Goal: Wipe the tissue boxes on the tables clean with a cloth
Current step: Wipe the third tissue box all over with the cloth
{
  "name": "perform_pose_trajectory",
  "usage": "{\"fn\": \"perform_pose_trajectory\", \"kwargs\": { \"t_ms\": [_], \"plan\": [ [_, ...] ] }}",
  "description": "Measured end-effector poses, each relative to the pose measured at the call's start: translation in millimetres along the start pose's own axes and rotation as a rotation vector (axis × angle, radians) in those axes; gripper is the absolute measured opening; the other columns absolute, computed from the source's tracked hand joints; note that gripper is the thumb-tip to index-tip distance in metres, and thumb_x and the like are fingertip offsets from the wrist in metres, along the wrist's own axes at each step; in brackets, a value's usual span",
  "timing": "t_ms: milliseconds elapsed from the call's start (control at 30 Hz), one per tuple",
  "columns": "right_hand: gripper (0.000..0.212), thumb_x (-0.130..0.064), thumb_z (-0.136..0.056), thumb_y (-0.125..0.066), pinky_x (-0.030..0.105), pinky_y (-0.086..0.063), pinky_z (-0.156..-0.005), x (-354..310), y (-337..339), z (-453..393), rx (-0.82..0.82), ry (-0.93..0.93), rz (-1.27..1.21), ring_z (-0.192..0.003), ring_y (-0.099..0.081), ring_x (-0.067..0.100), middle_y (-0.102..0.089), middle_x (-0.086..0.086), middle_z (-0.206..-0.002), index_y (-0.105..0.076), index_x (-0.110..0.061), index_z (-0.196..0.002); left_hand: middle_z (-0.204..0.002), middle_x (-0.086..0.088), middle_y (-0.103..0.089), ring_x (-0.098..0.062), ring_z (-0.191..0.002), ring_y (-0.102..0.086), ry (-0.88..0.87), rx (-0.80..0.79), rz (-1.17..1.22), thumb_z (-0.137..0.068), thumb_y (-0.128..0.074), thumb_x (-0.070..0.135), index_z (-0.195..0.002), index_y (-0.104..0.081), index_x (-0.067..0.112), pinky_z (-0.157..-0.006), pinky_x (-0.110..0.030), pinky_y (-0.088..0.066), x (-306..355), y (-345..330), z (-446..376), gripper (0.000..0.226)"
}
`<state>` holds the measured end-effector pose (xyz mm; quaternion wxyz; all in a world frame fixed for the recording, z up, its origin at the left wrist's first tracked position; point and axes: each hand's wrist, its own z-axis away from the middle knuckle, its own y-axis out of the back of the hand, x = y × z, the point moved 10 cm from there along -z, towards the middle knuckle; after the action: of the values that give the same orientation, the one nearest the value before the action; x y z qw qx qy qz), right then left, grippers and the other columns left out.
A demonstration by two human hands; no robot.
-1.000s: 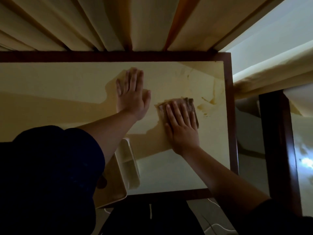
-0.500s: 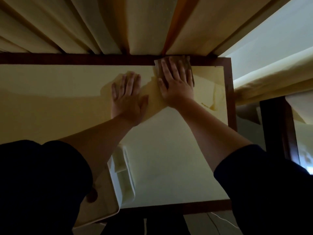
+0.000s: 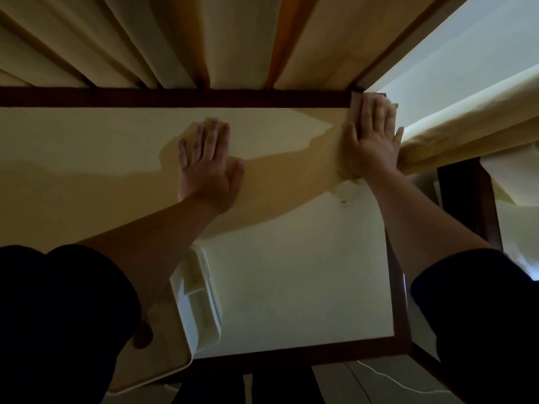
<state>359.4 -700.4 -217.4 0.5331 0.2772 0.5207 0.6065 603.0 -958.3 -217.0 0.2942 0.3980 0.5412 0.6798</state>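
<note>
Cloth [image 3: 357, 107] under flat right hand [image 3: 372, 141] fingers, left hand [image 3: 208, 167] flat on table [image 3: 291, 287]

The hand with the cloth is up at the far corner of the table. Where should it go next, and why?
Probably back toward the person, down the right edge. The right hand presses the cloth flat at the far right corner of the table, so little is left to wipe there. The tissue box sits at the near edge, under the left forearm.
</note>
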Motion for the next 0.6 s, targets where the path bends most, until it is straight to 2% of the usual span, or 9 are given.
{"fn": "perform_pose_trajectory", "kwargs": {
  "t_ms": [233, 433, 600],
  "plan": [
    [0.068, -0.065, -0.108, -0.009, 0.053, 0.014, -0.128, 20.4, -16.6, 74.2, 0.011, -0.053, -0.027, -0.160, 0.022, 0.022, 0.017, -0.004, -0.176, 0.013, -0.037, -0.166, -0.175, -0.001, -0.002, -0.026, -0.161, 0.001, -0.004, -0.020, -0.037, -0.103, -0.021, 0.056, -0.167, -0.004, 0.022, -0.128, -0.059, -0.001, 1.8, -2.8, -1.0, 0.075],
    [0.067, -0.060, -0.109, -0.017, 0.051, 0.014, -0.128, 45.3, -37.3, 147.8, -0.042, -0.113, -0.051, -0.160, 0.023, 0.021, 0.019, -0.006, -0.175, 0.017, -0.041, -0.164, -0.175, -0.002, -0.002, -0.026, -0.161, 0.001, 0.000, -0.030, -0.044, -0.104, -0.021, 0.056, -0.167, -0.003, 0.022, -0.127, -0.059, -0.002, 4.3, -0.7, -2.0, 0.074],
    [0.071, -0.060, -0.106, -0.014, 0.048, 0.018, -0.127, 30.0, -59.2, 194.2, -0.021, -0.123, 0.009, -0.159, 0.024, 0.021, 0.020, -0.004, -0.175, 0.016, -0.036, -0.166, -0.175, -0.002, -0.001, -0.027, -0.161, 0.001, 0.002, -0.022, -0.044, -0.104, -0.023, 0.055, -0.167, -0.002, 0.022, -0.127, -0.060, -0.003, 2.4, -1.6, -0.9, 0.074]
  ]
}}
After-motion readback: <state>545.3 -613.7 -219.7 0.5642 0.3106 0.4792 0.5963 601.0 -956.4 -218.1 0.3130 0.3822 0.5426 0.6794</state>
